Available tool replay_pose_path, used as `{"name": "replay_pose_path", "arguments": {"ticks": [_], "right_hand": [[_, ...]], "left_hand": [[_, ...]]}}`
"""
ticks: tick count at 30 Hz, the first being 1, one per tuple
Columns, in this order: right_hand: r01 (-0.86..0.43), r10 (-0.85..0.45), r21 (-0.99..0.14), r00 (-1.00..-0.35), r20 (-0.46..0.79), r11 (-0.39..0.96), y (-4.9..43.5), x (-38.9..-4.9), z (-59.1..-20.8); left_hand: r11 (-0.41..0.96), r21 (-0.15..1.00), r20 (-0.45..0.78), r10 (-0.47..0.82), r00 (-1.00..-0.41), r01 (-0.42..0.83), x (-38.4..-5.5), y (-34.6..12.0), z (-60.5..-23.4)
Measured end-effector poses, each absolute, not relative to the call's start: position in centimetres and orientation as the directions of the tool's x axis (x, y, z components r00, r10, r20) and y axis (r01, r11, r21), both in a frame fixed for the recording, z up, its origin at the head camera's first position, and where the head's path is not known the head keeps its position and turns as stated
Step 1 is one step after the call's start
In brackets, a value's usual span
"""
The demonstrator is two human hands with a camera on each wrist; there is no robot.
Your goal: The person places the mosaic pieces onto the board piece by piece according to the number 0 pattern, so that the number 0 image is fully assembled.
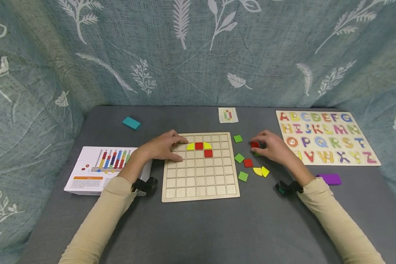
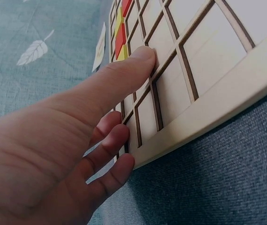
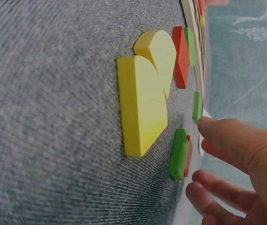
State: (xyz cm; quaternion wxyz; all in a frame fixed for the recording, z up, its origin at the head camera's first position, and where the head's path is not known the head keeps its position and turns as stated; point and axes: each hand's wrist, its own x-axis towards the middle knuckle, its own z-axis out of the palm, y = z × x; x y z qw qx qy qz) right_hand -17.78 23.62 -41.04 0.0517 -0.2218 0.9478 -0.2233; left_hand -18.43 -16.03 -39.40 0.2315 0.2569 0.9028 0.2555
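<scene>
My left hand (image 1: 163, 146) lies over the left side of a wooden grid board (image 1: 201, 192). Its thumb rests on the squares, and the other fingertips are at the edge in the left wrist view. On the board sit two yellow quarter-round pieces (image 1: 190, 146) and two red square tiles (image 1: 208, 153). My right hand (image 1: 270, 146) hovers over a loose red tile (image 1: 255, 145) right of the board, thumb and fingers spread around it. A green tile (image 3: 178, 154) lies against that red one, partly hidden by the hand in the head view.
Between board and right hand lie green tiles (image 1: 239, 158), another red tile (image 1: 248, 162) and two yellow pieces (image 1: 265, 171). A pattern card (image 1: 228, 115) is behind the board. Around stand an alphabet board (image 1: 330, 139), abacus box (image 1: 82, 170), teal block (image 1: 132, 123) and purple block (image 1: 330, 179).
</scene>
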Motion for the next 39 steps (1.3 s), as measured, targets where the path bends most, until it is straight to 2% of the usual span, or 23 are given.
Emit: {"name": "replay_pose_path", "arguments": {"ticks": [10,39], "right_hand": [[-0.376,-0.451,-0.447,-0.89,-0.07,0.812,23.51,-17.65,-41.42],[-0.43,-0.489,-0.421,-0.872,-0.038,0.799,23.13,-18.07,-40.62]], "left_hand": [[0.747,0.579,-0.312,0.572,-0.758,0.326,-18.27,-16.12,-39.51],[0.744,0.58,-0.295,0.57,-0.767,0.331,-18.5,-16.12,-39.6]]}}
